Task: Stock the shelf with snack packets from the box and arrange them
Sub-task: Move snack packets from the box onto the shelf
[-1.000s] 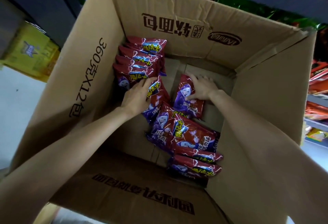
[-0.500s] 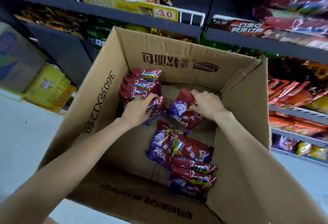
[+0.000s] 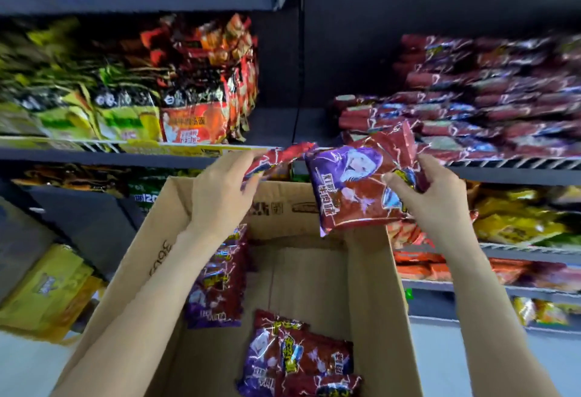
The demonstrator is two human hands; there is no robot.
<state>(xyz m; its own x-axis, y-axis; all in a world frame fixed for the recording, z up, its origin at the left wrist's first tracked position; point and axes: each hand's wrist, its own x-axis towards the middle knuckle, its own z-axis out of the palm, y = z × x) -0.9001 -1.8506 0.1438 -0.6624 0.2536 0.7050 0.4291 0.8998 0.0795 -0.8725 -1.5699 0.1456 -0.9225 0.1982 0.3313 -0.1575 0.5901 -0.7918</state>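
My right hand [image 3: 435, 197] grips a red and purple snack packet [image 3: 355, 179] by its right edge, lifted above the open cardboard box [image 3: 377, 286]. My left hand [image 3: 220, 195] pinches a second red packet [image 3: 276, 157] at about the same height, just in front of the shelf edge. Both packets hang over the box's far wall. More matching packets lie in the box: a row along its left side [image 3: 220, 286] and a small pile at the near end [image 3: 298, 359]. The shelf at upper right [image 3: 515, 164] holds stacked rows of the same red packets [image 3: 471, 104].
Green, yellow and orange noodle packs [image 3: 132, 94] fill the shelf at upper left. A dark gap [image 3: 295, 120] lies between them and the red stacks. Lower shelves on the right hold yellow and orange packs [image 3: 515, 220]. Yellow bags [image 3: 44, 289] sit at lower left by the floor.
Both hands have risen out of the box, each carrying a packet up to shelf height. The view has tilted up from the box to the shelves.
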